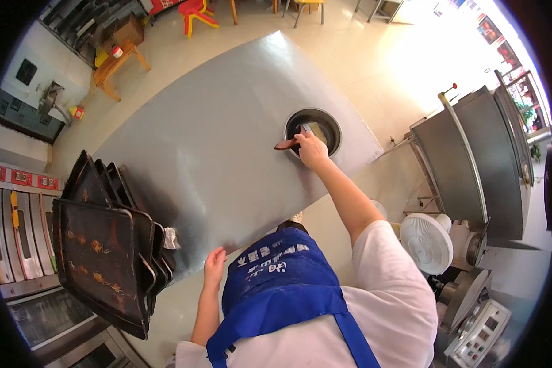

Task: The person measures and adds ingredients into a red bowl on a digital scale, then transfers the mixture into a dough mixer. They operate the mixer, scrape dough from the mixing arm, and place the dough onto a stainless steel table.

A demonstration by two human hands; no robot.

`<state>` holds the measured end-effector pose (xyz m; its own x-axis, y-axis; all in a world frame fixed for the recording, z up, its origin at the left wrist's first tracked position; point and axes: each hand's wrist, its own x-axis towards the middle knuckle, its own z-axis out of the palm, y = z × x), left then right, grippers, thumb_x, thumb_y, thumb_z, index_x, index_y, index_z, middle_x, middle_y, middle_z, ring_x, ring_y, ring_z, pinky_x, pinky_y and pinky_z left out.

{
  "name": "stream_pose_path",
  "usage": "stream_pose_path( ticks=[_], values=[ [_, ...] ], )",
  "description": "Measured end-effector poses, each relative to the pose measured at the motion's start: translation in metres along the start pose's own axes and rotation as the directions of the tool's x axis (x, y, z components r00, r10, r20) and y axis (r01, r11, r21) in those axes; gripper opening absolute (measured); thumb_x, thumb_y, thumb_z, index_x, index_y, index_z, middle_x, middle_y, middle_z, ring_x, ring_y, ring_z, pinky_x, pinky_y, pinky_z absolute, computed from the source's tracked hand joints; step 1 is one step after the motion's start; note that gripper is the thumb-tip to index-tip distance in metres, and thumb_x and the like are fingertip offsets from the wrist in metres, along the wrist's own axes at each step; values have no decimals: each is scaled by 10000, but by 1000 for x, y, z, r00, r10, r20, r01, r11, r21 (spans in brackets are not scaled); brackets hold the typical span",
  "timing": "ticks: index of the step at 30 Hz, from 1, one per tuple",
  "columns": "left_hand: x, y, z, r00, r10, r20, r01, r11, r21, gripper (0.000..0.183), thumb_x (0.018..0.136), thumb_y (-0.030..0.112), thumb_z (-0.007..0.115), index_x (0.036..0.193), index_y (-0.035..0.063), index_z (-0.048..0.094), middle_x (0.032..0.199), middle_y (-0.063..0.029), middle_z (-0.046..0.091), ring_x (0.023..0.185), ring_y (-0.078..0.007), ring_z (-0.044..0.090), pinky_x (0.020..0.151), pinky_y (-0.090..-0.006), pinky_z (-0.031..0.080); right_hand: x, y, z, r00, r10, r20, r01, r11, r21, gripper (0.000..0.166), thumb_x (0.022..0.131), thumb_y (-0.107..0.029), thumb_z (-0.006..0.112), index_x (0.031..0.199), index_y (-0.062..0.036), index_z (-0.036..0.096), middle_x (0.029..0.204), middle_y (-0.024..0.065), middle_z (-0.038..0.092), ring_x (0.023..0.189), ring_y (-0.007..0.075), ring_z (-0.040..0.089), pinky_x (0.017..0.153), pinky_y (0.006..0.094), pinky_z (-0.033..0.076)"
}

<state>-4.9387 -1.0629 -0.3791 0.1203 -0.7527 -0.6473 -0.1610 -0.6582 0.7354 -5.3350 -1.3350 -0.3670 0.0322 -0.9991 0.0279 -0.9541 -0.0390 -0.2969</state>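
Note:
My right hand (313, 149) grips a wide pastry brush by its reddish-brown wooden handle (285, 145). The brush's pale bristles (319, 132) are inside a round, dark-walled metal bowl (334, 126). That bowl stands toward the right end of the metal-topped table (221, 124). By the table's near edge, my left hand (215, 262) hangs with its fingers loosely bent, holding nothing. To the left of it several blackened baking trays (96, 262) stand tilted in a stack, with stains on the front one.
Behind the trays is a metal oven (25, 234) with red control panels. A white fan (425, 243) and a machine with a button panel (480, 333) stand at the right. Metal equipment (469, 152) rises beyond the table's right end. A wooden bench (115, 64) is at the upper left.

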Motion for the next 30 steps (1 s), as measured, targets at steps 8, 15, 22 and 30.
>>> stream_pose_path(
  ticks=[8,15,22,30],
  values=[
    [16,74,128,972,122,199,-119,992,-28,382,928,161,610,1267,1,537,1171,-130,631,1052,-178,610,922,-296,481,26,47,-63,963,-210,-168,236,959,157,159,801,-174,642,917,-82,584,862,76,599,812,247,638,663,351,529],
    [71,119,167,945,206,255,-215,977,6,352,936,192,599,1224,-8,571,1138,-136,657,1040,-195,634,916,-309,487,19,104,-35,827,538,164,-281,143,949,290,843,-137,681,1088,5,617,907,99,674,721,148,664,617,268,539],
    [99,152,160,968,196,159,-196,980,-15,369,941,214,596,1236,-5,564,1163,-132,647,1042,-183,623,901,-299,484,0,118,-50,644,436,-628,-76,854,515,438,829,-104,653,1238,-5,531,1145,141,586,991,260,586,885,402,454],
    [88,154,179,947,136,289,-176,978,116,370,934,203,596,1248,12,558,1168,-131,640,1069,-197,618,926,-311,481,59,76,-26,796,-480,368,581,777,-243,657,953,-426,435,1449,-10,326,1540,113,284,1439,235,219,1173,425,155]
  ],
)
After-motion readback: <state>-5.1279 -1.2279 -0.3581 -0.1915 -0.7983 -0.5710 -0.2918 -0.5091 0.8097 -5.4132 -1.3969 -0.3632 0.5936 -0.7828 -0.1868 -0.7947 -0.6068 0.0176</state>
